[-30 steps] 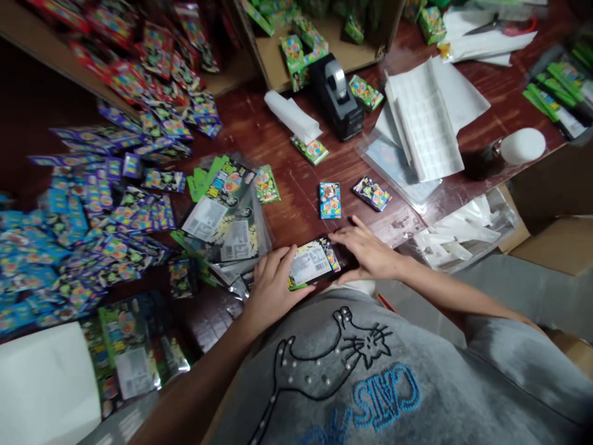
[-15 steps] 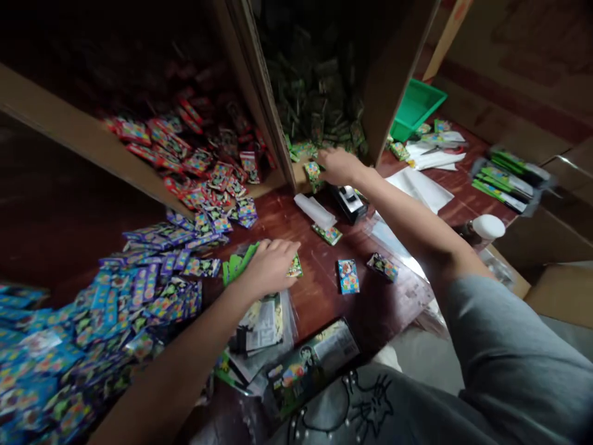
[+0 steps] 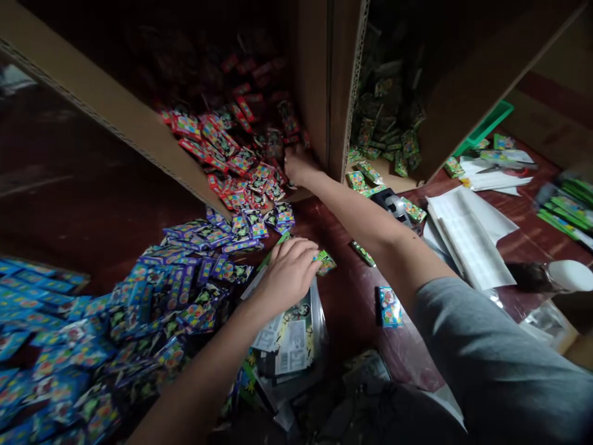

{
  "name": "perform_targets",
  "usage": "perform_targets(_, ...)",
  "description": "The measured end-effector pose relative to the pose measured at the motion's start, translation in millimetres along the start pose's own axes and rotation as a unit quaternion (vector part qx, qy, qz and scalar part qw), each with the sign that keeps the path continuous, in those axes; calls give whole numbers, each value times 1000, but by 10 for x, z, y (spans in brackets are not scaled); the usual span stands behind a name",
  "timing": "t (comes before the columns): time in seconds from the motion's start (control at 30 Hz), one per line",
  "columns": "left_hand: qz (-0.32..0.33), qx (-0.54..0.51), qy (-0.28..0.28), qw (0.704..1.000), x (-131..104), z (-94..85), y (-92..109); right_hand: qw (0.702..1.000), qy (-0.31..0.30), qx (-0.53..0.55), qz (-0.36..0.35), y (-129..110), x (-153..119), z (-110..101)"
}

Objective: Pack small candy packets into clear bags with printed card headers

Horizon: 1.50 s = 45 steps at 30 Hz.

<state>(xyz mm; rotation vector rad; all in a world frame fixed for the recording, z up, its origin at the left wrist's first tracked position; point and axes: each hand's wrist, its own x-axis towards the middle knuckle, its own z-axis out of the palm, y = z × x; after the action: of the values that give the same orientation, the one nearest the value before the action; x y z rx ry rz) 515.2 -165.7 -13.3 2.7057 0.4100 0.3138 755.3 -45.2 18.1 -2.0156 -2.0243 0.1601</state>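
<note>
My right hand point(image 3: 300, 167) reaches into a cardboard box at the edge of a heap of small red packets point(image 3: 241, 162). Its fingertips are in shadow among the packets, so their grip is hidden. My left hand point(image 3: 291, 272) is closed, palm down, with a small green packet point(image 3: 326, 262) at its fingertips. Beneath that hand lie clear plastic sleeves with printed cards point(image 3: 293, 346). Purple packets point(image 3: 199, 272) spread just left of it. A blue packet point(image 3: 390, 307) and a thin green packet point(image 3: 363, 253) lie on the dark red table, to its right.
Blue packets point(image 3: 50, 346) pile up at the left. Another cardboard box point(image 3: 345, 111) holds green packets point(image 3: 386, 133). Near its opening sits a tape dispenser point(image 3: 393, 205). Folded white paper point(image 3: 472, 238), a white-lidded jar point(image 3: 567, 275) and a green tray point(image 3: 486, 127) are at the right.
My right hand has moved left from the green-packet box to the red packets. My left hand stays near the sleeves with the green packet at its fingertips. The view has shifted left.
</note>
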Motion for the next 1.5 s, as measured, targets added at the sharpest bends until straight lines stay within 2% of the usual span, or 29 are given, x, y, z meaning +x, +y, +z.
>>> perform_targets(0.1,13,-76,-66,995,-61,-16,56,994,-41,-8,103,-27,-152,-83)
perform_targets(0.13,16,-89,-88,992,-75,7,82,992,-54,-9,113,-64,-260,-131)
perform_targets(0.23,17,-71,-135,988,-129,136,153,992,-95,1,79,-182,-730,-284)
perform_targets(0.3,18,-40,-147,988,-201,230,208,986,-160,11,42,-228,-1152,-348)
perform_targets(0.4,3,12,-111,994,-373,334,341,961,-276,21,-5,-228,-1864,-323)
perform_targets(0.43,-6,30,-95,995,-437,361,401,959,-282,21,-2,-216,-2096,-280)
perform_targets(0.47,-14,45,-84,995,-499,389,465,964,-263,19,7,-202,-2313,-223)
perform_targets(0.53,-25,62,-84,994,-603,455,596,983,-182,16,18,-177,-2681,-86)
perform_targets(0.57,-32,65,-88,994,-638,494,659,989,-147,17,8,-168,-2826,-14)
perform_targets(0.63,-57,68,-85,992,-675,584,774,993,-117,22,-21,-158,-3034,117)
perform_targets(0.73,-111,63,-61,990,-682,708,906,994,-100,43,-24,-157,-3178,241)
perform_targets(0.83,-151,30,-41,987,-738,740,975,991,-48,113,-53,-195,-3226,268)
perform_targets(0.93,-171,3,7,985,-909,646,972,970,-33,189,-148,-333,-3265,291)
perform_targets(1.0,-171,-6,38,985,-1057,553,944,953,-54,222,-197,-475,-3291,353)
perform_targets(1.07,-173,-10,43,984,-1192,475,911,939,-86,243,-226,-609,-3303,440)
perform_targets(1.17,-188,-3,28,982,-1336,395,860,928,-108,249,-257,-687,-3291,528)
perform_targets(1.23,-178,-4,15,984,-1393,338,813,934,-105,224,-259,-644,-3274,516)
perform_targets(1.3,-139,-22,-26,990,-1416,263,740,946,-128,168,-246,-572,-3264,457)
perform_targets(1.43,-47,-47,-151,986,-1343,109,560,951,-219,41,-213,-525,-3291,332)
perform_targets(1.5,-35,-14,-151,988,-1277,62,534,963,-207,2,-170,-552,-3330,315)
